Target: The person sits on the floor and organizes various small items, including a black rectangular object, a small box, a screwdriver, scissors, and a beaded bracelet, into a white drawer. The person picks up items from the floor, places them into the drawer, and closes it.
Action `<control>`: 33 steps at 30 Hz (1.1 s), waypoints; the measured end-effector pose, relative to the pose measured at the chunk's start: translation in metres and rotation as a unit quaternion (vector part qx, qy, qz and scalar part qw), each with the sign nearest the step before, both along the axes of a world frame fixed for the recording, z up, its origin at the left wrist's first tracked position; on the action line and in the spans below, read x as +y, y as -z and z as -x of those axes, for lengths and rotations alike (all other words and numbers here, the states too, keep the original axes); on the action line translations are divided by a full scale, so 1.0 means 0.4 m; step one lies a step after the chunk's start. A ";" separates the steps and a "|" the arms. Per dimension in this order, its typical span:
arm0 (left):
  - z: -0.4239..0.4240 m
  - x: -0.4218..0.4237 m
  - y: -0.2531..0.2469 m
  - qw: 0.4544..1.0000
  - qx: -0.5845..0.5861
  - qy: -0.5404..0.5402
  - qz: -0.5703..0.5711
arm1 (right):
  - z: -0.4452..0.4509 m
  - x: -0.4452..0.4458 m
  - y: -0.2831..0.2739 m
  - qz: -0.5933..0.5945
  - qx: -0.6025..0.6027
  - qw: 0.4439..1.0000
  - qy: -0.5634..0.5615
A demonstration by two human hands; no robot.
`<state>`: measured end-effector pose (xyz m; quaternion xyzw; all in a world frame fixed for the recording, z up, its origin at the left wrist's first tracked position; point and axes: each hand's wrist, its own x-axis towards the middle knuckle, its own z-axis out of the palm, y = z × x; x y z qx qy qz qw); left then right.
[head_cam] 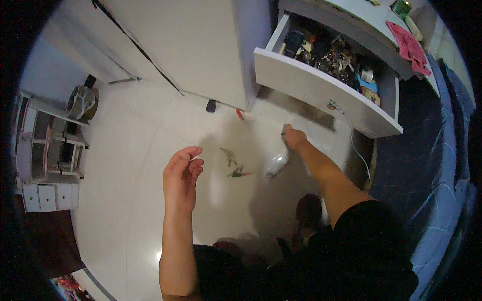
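My left hand point(183, 167) hovers over the pale floor with loosely curled fingers, thumb and fingertips apart and nothing visible between them. To its right lie a bunch of small metal pieces, perhaps keys point(229, 156), and a dark cluster with a reddish tip point(240, 173). My right hand point(295, 137) reaches forward below the drawer, its fingers closed on a small dark object point(284, 130) too blurred to name. Nearer to me than that hand is a clear plastic bag point(278, 163). The pulled-out drawer point(324, 90) holds a jumble of small items.
A red-handled tool point(240, 114) and a black object point(211, 106) lie by the white cabinet point(211, 52). From the drawer's lock hangs a white cord point(352, 131). A pink cloth point(408, 47) drapes over the top edge. White shelving with small drawers point(47, 197) stands at left.
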<state>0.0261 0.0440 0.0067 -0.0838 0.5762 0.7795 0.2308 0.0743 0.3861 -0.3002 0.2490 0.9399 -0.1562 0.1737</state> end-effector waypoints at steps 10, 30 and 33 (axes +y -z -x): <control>0.007 0.005 -0.007 1.000 -0.002 0.000 -0.021 | 0.142 -0.309 -0.411 0.051 0.187 0.934 -0.299; 0.019 0.052 0.037 0.999 0.017 0.033 -0.027 | 0.085 0.269 -0.836 0.343 0.260 0.878 0.212; 0.011 0.059 0.036 0.998 0.016 0.036 -0.041 | 0.113 0.327 -0.813 0.553 0.310 0.726 0.265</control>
